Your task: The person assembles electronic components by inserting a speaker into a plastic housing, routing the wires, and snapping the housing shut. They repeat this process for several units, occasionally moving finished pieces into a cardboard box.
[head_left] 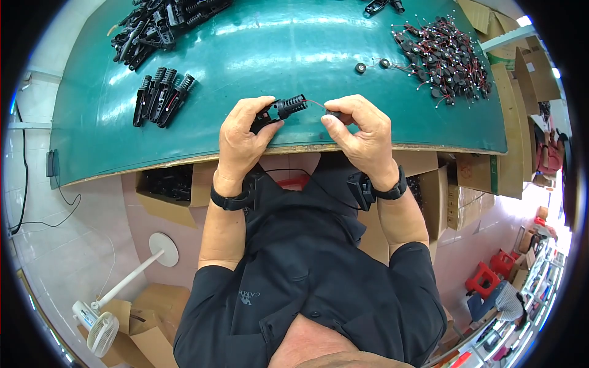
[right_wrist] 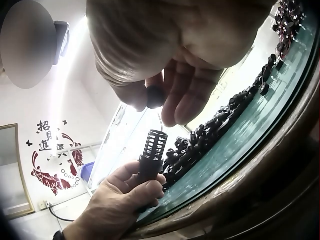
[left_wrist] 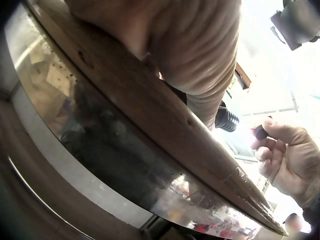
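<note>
My left hand (head_left: 242, 132) grips a black plastic housing (head_left: 291, 107) with a slotted, ribbed tube end, just above the table's near edge. In the right wrist view, the slotted tube (right_wrist: 155, 145) points up out of the left fingers. My right hand (head_left: 365, 126) pinches a small round black wired disc (head_left: 332, 114) between thumb and fingertips, a short way right of the housing. A thin red wire (head_left: 315, 102) runs from the disc to the tube's open end. In the left wrist view, the disc (left_wrist: 261, 132) shows at the right fingertips.
The green table (head_left: 257, 67) carries a heap of black housings (head_left: 159, 27) at back left and a small group of housings (head_left: 161, 98) nearer. A pile of wired black discs (head_left: 445, 61) lies at right, with loose discs (head_left: 360, 69) beside it. Cardboard boxes (head_left: 169, 205) stand below the edge.
</note>
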A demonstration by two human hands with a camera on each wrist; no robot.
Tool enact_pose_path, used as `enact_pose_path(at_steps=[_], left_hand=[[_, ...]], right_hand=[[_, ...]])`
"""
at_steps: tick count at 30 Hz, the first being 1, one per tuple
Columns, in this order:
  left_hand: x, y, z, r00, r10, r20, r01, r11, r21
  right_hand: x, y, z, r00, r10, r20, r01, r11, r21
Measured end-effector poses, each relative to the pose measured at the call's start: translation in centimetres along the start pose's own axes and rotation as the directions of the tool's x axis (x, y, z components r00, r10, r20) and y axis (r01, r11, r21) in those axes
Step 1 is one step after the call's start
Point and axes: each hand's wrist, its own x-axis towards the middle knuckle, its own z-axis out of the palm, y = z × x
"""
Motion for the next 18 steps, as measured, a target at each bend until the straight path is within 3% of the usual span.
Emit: enact_pose_path(at_steps=[7, 10, 15, 18], left_hand=[[-0.1, -0.3, 0.1, 0.997, 0.058, -0.044, -0.057, 0.998, 0.019], [-0.5, -0.7, 0.0, 0.997, -0.041, -0.064, 0.037, 0.998, -0.059], [-0.8, -1.5, 0.1, 0.997, -0.022, -0.070, 0.009, 0.984, -0.180], [-1.1, -2.4, -0.1, 0.997, -0.063, -0.052, 0.045, 0.955, -0.294]], right_hand=[[-0.2, -0.5, 0.1, 0.995, -0.087, -0.049, 0.086, 0.996, -0.018], [-0.3, -1.5, 0.6, 0.984, -0.152, -0.093, 0.152, 0.988, -0.007], [-0.4, -2.5, 1.8, 0.937, -0.316, -0.153, 0.312, 0.949, -0.048], [-0.7, -3.1, 2.2, 0.929, -0.339, -0.146, 0.335, 0.941, -0.055]])
